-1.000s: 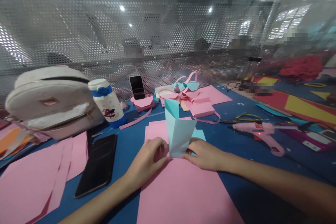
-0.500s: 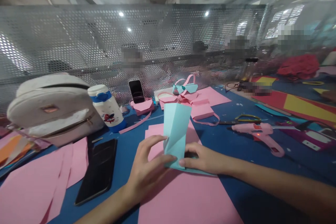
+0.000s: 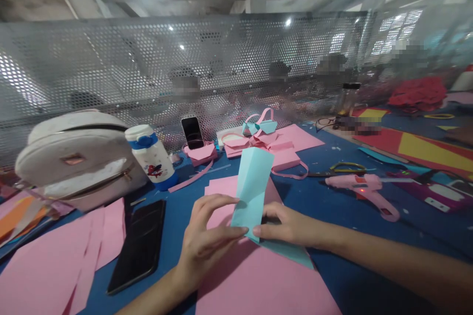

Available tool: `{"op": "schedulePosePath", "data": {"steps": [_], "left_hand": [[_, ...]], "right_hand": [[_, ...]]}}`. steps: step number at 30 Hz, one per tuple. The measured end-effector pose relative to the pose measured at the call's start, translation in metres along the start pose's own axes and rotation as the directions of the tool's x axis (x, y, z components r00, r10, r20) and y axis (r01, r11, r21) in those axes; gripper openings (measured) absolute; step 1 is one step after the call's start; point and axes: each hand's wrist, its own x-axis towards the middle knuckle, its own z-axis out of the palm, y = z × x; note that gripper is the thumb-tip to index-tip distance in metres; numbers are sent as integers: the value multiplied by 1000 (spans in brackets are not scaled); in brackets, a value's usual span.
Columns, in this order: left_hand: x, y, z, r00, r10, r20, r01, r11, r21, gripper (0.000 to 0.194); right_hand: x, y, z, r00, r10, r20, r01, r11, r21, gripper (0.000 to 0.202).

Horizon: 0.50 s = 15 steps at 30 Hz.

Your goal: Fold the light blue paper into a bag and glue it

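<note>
A light blue sheet of paper (image 3: 254, 182), creased along its length, stands folded up between my hands. Its lower flap lies toward the right, over pink paper sheets (image 3: 266, 280). My left hand (image 3: 207, 231) grips the paper's left side near the bottom, thumb on the fold and fingers behind the edge. From the right, my right hand (image 3: 284, 226) pinches the lower right edge, its thumb at the crease; some of its fingers are hidden behind the paper. Farther back are small pink paper bags (image 3: 284, 157) with strap handles and a light blue paper bag (image 3: 260, 127).
At left are a white backpack (image 3: 81, 157), a bottle (image 3: 151, 157), a black phone (image 3: 138, 246) and pink sheets (image 3: 48, 266). A pink glue gun (image 3: 365, 189) and scissors (image 3: 345, 170) lie right. Another phone (image 3: 192, 133) leans before a perforated metal screen (image 3: 221, 49).
The upright part of the light blue paper has tilted to the right. More of its lower flap shows under my right hand. Both hands keep their hold.
</note>
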Motion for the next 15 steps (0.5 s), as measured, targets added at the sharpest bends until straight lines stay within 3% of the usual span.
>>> {"op": "schedulePosePath", "data": {"steps": [3,6,9,12,15], "left_hand": [[0,-1,-1,1000,-15,3,15,1000,-27,17],[1,-3,-3,1000,-27,7,27,999,-28,16],[4,-3,-5,999,-46,-5,46,999,-6,16],[6,3,-5,997,-76,-16,77,997,10,17],[6,11,-3,996,-85,-19,85,996,23,18]], "right_hand": [[-1,-5,-3,999,-35,1,35,995,-92,35],[-6,-17,-9,986,-108,-126,56,932,-359,31],[-13,-28,-8,901,-343,-266,85,740,-667,35],[-17,-31,0,808,-568,-157,171,481,-860,33],[-16,-26,7,784,-618,-58,177,311,-934,25]]}}
